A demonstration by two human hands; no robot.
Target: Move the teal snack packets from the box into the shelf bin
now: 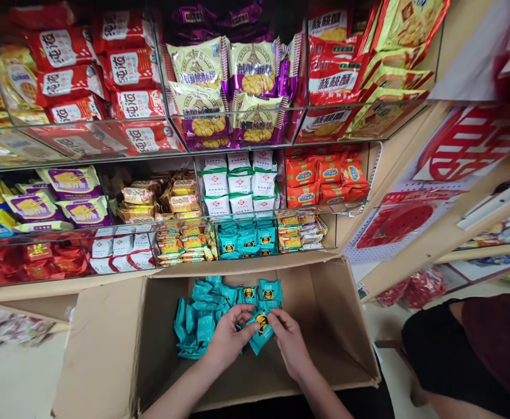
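Observation:
Between my two hands is a teal snack packet (261, 333) with a black and yellow emblem, tilted over an open cardboard box (331, 349). My left hand (232, 334) pinches its left edge between thumb and fingers. Fingers of my right hand (287, 334) grip the upper right edge. More teal packets (204, 326) lie piled in the left part of the box. Several others, such as one packet (270, 289), rest in rows against the box's far wall, just beyond my hands.
Shelves with clear dividers rise behind the box, holding red biscuit packs (65, 49), purple biscuit packs (204, 70) and, on the lowest tier, teal packets (246, 237). A box flap (97, 349) spreads left. At right, a person in dark clothes (459, 349) is close by.

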